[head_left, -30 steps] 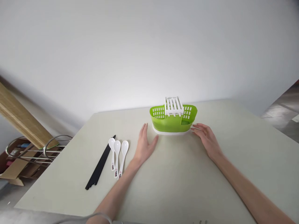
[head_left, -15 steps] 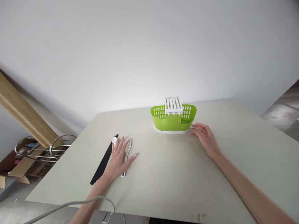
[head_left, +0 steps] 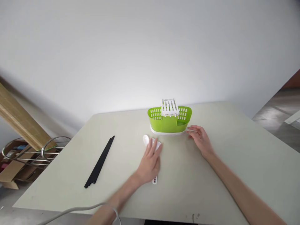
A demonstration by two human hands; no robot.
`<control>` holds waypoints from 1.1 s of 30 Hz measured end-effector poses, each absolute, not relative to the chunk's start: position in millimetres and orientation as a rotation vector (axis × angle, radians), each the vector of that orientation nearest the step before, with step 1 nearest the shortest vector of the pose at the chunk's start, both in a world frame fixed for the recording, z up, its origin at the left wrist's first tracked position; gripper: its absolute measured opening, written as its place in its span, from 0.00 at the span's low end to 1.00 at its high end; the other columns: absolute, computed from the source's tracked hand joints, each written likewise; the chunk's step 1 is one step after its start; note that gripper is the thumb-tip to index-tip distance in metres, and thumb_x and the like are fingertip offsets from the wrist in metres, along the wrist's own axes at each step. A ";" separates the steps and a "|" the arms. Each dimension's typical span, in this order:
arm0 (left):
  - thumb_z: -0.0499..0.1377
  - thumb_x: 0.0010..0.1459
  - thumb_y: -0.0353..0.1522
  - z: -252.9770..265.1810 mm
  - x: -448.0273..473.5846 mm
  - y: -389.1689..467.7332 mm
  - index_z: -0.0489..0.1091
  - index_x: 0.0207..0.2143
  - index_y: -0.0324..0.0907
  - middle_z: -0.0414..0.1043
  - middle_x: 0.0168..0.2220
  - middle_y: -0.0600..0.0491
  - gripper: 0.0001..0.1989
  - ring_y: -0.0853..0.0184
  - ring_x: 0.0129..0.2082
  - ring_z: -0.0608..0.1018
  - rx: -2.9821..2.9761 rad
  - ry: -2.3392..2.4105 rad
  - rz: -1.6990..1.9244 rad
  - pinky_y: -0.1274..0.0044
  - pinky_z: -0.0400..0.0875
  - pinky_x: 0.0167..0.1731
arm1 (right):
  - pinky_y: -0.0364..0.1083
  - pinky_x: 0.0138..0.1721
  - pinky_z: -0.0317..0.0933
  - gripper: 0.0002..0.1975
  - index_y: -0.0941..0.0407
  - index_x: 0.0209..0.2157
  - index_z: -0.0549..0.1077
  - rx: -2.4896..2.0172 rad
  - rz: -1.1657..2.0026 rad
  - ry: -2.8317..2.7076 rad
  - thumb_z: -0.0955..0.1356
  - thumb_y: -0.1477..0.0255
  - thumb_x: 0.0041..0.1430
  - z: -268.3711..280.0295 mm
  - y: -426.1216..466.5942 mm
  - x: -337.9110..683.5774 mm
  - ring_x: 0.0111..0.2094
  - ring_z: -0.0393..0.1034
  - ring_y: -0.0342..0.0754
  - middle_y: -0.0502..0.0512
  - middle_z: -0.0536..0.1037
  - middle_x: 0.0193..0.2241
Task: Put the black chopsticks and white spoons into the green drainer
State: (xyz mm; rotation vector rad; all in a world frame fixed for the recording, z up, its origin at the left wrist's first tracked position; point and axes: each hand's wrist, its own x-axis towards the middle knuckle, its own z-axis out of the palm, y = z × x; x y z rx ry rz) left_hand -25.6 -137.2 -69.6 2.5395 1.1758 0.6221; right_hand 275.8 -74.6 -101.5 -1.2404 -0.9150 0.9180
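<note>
My left hand (head_left: 147,165) lies over several white spoons (head_left: 145,139) on the table, its fingers curled down on them. Spoon bowls show beyond my fingertips and one handle end sticks out below the hand; the middle parts are hidden. At the right end of a green cutlery basket (head_left: 163,126), my right hand (head_left: 201,142) has its thumb and fingers closed at the white base (head_left: 167,133). A white slatted piece (head_left: 170,107) sits across the basket's middle. Left of my left hand lies a bundle of black chopsticks (head_left: 99,162).
The pale table (head_left: 182,190) meets a white wall (head_left: 150,53) behind the basket. A grey cable (head_left: 77,208) crosses the near left edge, over my left forearm. Beyond the left edge are a metal rack (head_left: 44,156), cardboard boxes (head_left: 14,170) and a long tan board (head_left: 23,117).
My left hand has slid right across the table and the white spoons have moved with it, away from the black chopsticks. My right hand stays at the basket's end. The view has shifted slightly.
</note>
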 end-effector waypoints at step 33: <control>0.47 0.72 0.51 -28.5 -275.3 -111.9 0.38 0.77 0.47 0.39 0.78 0.47 0.39 0.53 0.76 0.48 2.463 1.874 0.148 0.55 0.47 0.73 | 0.49 0.38 0.68 0.16 0.51 0.43 0.73 -1.228 0.892 -0.848 0.74 0.68 0.51 -100.1 -76.3 279.9 0.39 0.76 0.50 0.51 0.79 0.39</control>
